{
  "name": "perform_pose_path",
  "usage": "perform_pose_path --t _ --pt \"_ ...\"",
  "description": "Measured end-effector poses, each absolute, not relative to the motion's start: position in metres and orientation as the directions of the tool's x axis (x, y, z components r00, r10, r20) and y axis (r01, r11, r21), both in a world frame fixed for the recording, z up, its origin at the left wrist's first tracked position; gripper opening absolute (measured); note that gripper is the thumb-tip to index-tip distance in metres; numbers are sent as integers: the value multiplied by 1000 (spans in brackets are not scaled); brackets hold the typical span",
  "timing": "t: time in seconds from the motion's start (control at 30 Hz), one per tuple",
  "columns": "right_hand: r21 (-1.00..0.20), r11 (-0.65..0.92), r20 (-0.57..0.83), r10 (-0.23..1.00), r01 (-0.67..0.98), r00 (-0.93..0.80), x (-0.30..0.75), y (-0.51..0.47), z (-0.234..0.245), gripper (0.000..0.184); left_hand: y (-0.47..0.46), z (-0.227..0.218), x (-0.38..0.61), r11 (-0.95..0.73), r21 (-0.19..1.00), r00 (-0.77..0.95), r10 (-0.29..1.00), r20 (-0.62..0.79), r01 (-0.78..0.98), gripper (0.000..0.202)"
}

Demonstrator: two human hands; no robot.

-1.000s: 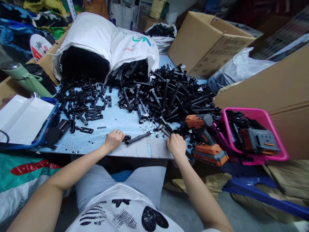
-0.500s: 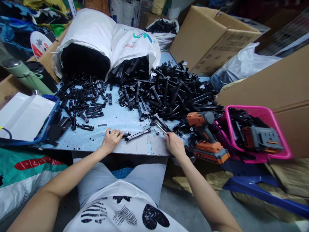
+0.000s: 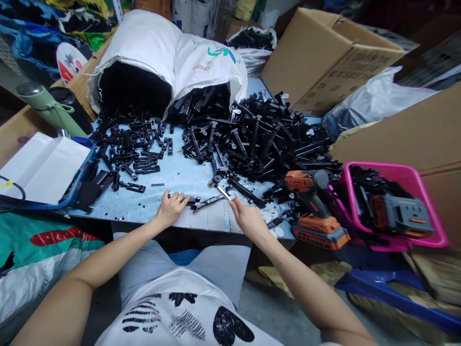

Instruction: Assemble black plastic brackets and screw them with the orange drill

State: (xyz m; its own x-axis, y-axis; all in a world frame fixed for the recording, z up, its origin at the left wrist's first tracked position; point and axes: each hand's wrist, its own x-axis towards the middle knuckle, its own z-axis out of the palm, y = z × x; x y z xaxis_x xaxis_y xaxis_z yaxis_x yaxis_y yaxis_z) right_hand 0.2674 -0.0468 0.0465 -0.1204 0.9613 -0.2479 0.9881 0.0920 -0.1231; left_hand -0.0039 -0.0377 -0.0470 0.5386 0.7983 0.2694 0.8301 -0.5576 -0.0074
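Observation:
Near the table's front edge, my left hand is closed on a narrow black metal bracket, which lies on the table; its fingers cover much of the part. Just right of that, a longer channel-shaped arm rests at a slant with one end by the bracket. My right hand grips a small hammer by its silver handle. The hammer's head is raised a little above the table, beyond the slanted arm. Behind it spreads a large heap of black metal arms.
Small black links are strewn at left, before two white sacks. An orange cordless driver stands at right beside a pink basket holding parts and a battery. A blue tray with papers and a green flask are at left.
My right hand has moved left with the hammer, and its head has come from the heap's edge towards the bracket. My left hand keeps its hold. The view has shifted slightly.

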Motion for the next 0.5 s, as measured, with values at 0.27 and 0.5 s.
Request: perform_pose_path --t 0.27,0.5 --pt "48 410 132 901 911 -412 283 5 17 53 -8 -43 -4 -554 15 541 818 195 833 48" --pt "-278 861 162 479 426 -862 251 -18 21 67 -40 7 -14 -704 274 594 704 389 655 60"
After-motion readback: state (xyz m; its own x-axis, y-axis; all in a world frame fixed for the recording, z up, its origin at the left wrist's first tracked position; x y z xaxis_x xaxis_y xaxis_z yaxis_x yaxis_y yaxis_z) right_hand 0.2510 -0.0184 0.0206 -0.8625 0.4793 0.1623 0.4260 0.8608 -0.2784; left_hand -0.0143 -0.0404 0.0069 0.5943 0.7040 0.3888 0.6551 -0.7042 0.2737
